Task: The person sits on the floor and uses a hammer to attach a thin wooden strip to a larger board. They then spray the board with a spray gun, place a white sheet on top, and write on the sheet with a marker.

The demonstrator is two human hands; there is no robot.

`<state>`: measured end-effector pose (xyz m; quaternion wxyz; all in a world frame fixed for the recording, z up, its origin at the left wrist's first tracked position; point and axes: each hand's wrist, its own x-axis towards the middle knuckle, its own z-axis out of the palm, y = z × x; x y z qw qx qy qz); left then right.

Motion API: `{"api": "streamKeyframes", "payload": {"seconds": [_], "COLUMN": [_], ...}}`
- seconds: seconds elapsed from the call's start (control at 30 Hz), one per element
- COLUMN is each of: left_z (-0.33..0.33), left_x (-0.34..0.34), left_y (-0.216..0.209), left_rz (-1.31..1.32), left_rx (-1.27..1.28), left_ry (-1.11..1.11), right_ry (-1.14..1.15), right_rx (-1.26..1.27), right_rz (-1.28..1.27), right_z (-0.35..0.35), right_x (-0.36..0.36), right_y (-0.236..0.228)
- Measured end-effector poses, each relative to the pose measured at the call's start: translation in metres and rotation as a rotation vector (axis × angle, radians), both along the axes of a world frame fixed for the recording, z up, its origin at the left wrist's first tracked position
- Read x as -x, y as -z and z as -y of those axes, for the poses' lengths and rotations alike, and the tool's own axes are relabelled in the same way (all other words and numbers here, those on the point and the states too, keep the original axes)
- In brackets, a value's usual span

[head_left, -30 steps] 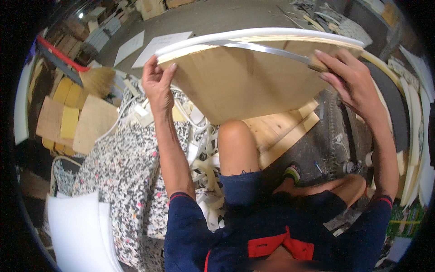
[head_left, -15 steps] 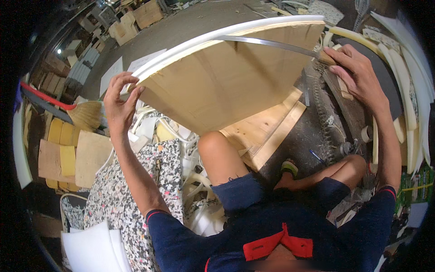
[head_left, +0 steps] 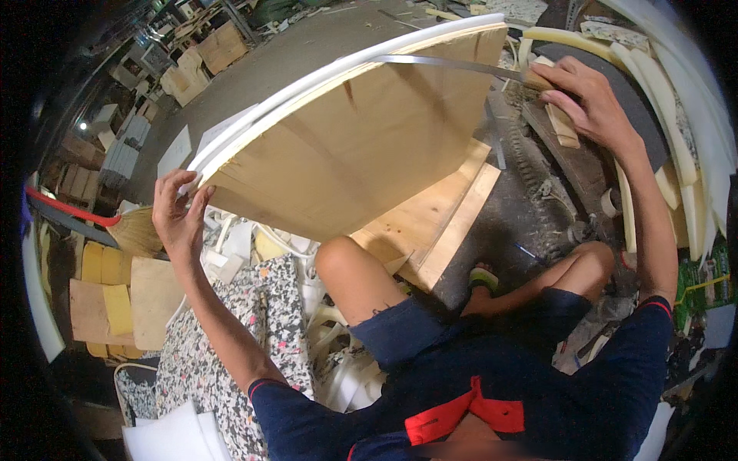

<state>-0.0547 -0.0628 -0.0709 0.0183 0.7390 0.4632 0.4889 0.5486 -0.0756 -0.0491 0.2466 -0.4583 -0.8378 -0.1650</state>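
A large curved plywood panel (head_left: 346, 146) stands tilted in front of my knees, its upper edge lined with a strip of white foam (head_left: 330, 69). At the panel's left corner, my left hand (head_left: 178, 219) pinches the foam and board edge between thumb and fingers. My right hand (head_left: 590, 104) grips the wooden handle of a long, thin-bladed knife (head_left: 453, 64) on the right. Its blade reaches leftward across the panel's top to the foam edge, where the tip cannot be made out. Beneath the panel is a light wooden base (head_left: 438, 223).
Speckled foam slabs (head_left: 223, 338) and white foam scraps lie at my left. A broom (head_left: 138, 230) and stacked curved boards (head_left: 104, 300) are farther left. Foam strips (head_left: 653, 100) lean at the right, beside a dark wooden plank (head_left: 565, 154). A pen (head_left: 526, 251) lies on the floor.
The panel and my left hand have shifted left in view, the left corner lower. The knife has slid rightward relative to the panel, still at the foam edge.
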Motion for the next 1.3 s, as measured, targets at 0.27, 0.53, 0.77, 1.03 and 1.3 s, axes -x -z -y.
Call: {"api": "streamKeyframes", "payload": {"seconds": [0.27, 0.53, 0.77, 1.03, 1.3], "left_z": [0.002, 0.010, 0.005, 0.007, 0.010], "left_x": [-0.002, -0.003, 0.000, 0.007, 0.004], "left_y": [0.002, 0.005, 0.008, 0.007, 0.011], "left_rz": [-0.096, -0.050, -0.062, -0.081, -0.031], "left_rx": [-0.093, -0.064, -0.049, -0.086, -0.085], "left_ry": [-0.048, -0.054, -0.097, -0.032, -0.017], "right_ry": [-0.045, 0.027, 0.210, 0.123, 0.308], "right_rx": [-0.054, -0.061, -0.044, -0.066, -0.014], "right_rz": [-0.030, -0.036, -0.033, -0.036, -0.117], "right_z": [-0.008, -0.010, 0.027, -0.024, 0.036], "right_x": [-0.001, -0.043, -0.101, -0.070, -0.150], "right_y": [0.005, 0.010, 0.010, 0.011, 0.022]}}
